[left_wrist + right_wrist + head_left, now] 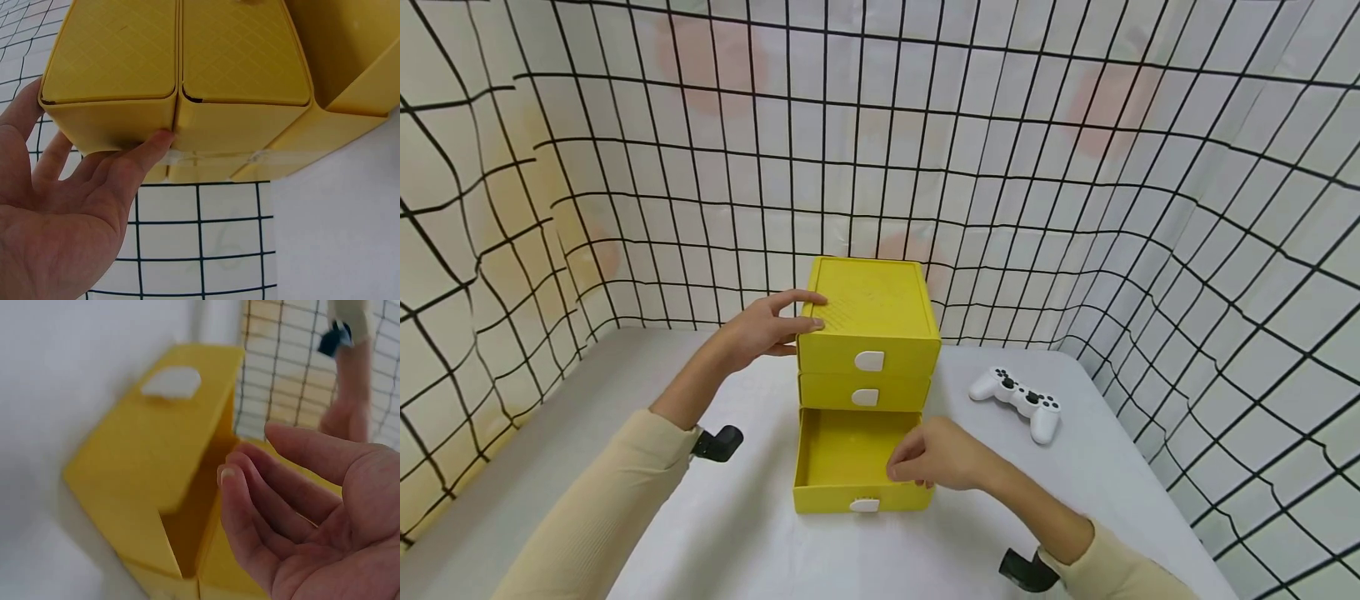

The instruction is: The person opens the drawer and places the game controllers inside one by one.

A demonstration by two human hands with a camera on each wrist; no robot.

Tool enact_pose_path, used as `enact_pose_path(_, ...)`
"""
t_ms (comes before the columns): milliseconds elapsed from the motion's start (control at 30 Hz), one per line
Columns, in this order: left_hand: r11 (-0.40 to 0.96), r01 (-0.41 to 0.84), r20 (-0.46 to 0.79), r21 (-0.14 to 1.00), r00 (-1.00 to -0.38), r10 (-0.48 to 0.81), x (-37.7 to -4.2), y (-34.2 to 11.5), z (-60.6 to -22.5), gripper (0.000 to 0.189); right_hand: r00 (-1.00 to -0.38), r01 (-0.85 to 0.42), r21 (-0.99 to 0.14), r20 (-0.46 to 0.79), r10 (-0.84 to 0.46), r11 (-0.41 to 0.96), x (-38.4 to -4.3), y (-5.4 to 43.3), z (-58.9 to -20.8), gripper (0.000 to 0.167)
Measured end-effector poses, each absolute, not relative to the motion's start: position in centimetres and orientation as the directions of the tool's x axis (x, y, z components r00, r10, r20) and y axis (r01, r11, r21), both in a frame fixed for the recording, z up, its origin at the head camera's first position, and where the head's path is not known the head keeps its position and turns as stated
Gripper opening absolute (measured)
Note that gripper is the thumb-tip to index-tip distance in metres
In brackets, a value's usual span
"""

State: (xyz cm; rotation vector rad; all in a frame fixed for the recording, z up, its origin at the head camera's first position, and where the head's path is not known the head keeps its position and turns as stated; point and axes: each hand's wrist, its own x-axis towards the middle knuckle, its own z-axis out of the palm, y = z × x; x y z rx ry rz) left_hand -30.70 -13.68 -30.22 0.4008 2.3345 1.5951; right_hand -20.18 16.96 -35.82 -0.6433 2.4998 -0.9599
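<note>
Touching boxy, crosshatch-textured yellow drawer unit (874, 300): left hand (762, 329).

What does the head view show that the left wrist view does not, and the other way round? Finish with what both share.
Only the head view: the white game controller on the table and the right hand by the open drawer.

Only the left wrist view: a strip of clear tape along the drawer unit's side.

Both: the left hand touching the yellow drawer unit, the open drawer, and the black grid.
</note>
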Motion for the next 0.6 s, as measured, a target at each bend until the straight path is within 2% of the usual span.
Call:
enact_pose_path(133, 0.344, 0.052, -0.085, 0.938, -0.925, 0.371, -30.8, -13.7, -30.3, 0.055, -0.863, -0.276, -0.684, -0.133, -0.488, 0.675, -21.7, 18.7, -35.4, 0.012)
enact_pose_path(433, 0.344, 0.045, -0.091, 0.938, -0.925, 0.369, -30.7, -13.8, -30.2, 0.055, -0.965, -0.186, -0.652, -0.021, -0.262, 0.736, -24.2, 23.3, -35.7, 0.015)
enact_pose_path(600, 0.335, 0.051, -0.086, 0.941, -0.921, 0.381, -30.7, -13.8, -30.2, 0.055, -0.993, -0.103, -0.601, 0.018, -0.116, 0.792, -24.8, 26.1, -36.1, 0.033)
